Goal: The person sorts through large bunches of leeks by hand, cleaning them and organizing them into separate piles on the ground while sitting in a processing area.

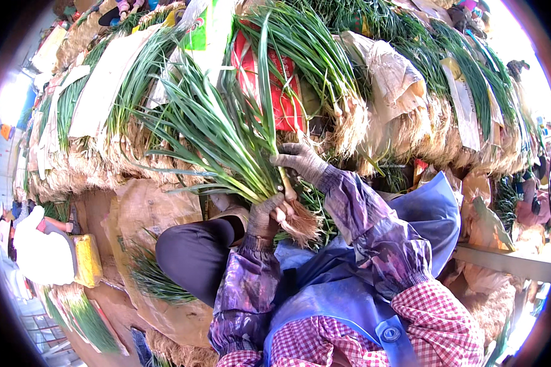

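My left hand (pixel 266 218), in a grey glove, is closed round the lower stems of a bunch of green garlic (pixel 217 137). The long leaves fan up and to the left, and the pale bulbs and brown roots (pixel 302 225) stick out to the right below the hand. Just above, my gloved right hand (pixel 302 163) is closed on a single green garlic stalk (pixel 286 182). That stalk stands upright against the bunch, its bulb beside the others. Part of the right fingers is hidden behind the stalk.
Heaped green garlic (pixel 324 67) lies in rows ahead, roots toward me, with a red bag (pixel 284 92) and pale sacks (pixel 386 67) among it. Brown sacking (pixel 156 214) covers the ground at left. A person in white (pixel 43 248) sits near a yellow container (pixel 87 260).
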A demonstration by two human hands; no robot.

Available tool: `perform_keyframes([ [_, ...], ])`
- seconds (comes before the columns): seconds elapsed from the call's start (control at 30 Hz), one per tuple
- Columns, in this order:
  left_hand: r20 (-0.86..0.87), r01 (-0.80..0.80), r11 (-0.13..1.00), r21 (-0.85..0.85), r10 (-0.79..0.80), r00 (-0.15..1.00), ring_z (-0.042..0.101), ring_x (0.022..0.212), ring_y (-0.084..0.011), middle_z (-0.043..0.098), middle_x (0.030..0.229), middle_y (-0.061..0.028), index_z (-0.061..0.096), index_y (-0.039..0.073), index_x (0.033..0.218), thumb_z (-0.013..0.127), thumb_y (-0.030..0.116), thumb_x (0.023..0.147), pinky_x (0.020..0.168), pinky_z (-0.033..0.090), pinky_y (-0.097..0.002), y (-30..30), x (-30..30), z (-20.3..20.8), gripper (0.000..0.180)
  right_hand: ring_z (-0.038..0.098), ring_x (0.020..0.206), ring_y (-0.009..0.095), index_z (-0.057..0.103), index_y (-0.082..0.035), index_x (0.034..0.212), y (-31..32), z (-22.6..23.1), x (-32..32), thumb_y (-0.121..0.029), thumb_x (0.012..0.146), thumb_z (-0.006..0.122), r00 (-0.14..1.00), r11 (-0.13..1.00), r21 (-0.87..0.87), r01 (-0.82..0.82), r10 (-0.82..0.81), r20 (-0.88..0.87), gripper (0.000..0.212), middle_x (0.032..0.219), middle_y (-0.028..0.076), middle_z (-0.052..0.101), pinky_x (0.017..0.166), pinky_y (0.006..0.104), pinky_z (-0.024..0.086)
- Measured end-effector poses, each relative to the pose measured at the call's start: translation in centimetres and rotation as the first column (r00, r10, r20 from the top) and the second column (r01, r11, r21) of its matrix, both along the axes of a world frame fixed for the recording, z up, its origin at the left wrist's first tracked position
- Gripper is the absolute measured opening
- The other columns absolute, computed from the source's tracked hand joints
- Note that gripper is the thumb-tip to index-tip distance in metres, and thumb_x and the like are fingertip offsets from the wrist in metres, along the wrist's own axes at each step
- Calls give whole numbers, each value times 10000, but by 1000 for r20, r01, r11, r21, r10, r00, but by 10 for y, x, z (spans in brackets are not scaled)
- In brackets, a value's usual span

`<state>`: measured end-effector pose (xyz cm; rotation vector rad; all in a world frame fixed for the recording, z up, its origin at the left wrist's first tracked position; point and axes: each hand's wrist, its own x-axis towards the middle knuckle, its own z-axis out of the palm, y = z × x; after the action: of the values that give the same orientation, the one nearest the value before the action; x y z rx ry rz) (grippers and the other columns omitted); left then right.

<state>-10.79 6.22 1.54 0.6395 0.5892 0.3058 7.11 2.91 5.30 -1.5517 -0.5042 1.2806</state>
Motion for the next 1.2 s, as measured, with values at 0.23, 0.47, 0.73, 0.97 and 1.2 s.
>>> perform_keyframes([
  [0.23, 301, 107, 923, -370, 10, 954, 578, 585, -243, 593, 946, -229, 582, -60, 845, 536, 174, 848, 556, 504, -332, -14, -4, -7, 239, 562, 870, 142, 575, -11, 1106, -27, -30, 8, -225, 880, 608, 891, 915, 396, -83, 246, -382, 313, 942, 37, 596, 790, 259, 450],
  [0.47, 148, 28, 990, -138, -7, 989, 634, 676, -275, 632, 807, -173, 538, -79, 1017, 615, 176, 834, 651, 504, -341, -15, 5, 0, 323, 608, 657, 245, 617, -53, 961, 5, 10, -16, -371, 827, 633, 369, 985, -169, 25, 148, 918, 346, 720, 80, 606, 611, 378, 475],
  [0.73, 600, 64, 955, -290, 129, 790, 477, 1042, -246, 516, 1030, -83, 539, 86, 1012, 614, 77, 796, 905, 433, -410, -9, 2, 24, 228, 504, 503, 137, 587, -77, 799, -35, -53, 17, -317, 888, 587, 607, 764, -15, 645, -524, -597, 256, 673, 7, 560, 470, 285, 452],
  [0.97, 412, 176, 888, -426, 17, 911, 581, 913, -264, 554, 1058, -149, 484, -10, 1141, 619, 135, 804, 796, 499, -408, 9, -2, 7, 391, 641, 866, 231, 646, -171, 1045, -36, -56, 52, -375, 808, 607, 291, 561, -796, -228, 819, 494, 315, 922, 92, 661, 722, 377, 521],
  [1.2, 306, 10, 975, -223, 60, 950, 615, 641, -288, 605, 687, -166, 546, -41, 1026, 612, 105, 827, 609, 520, -432, 7, 7, 4, 256, 641, 796, 278, 649, -69, 967, 52, -36, 103, -342, 778, 673, 493, 895, -407, 184, 274, 826, 333, 872, 149, 661, 722, 380, 489],
])
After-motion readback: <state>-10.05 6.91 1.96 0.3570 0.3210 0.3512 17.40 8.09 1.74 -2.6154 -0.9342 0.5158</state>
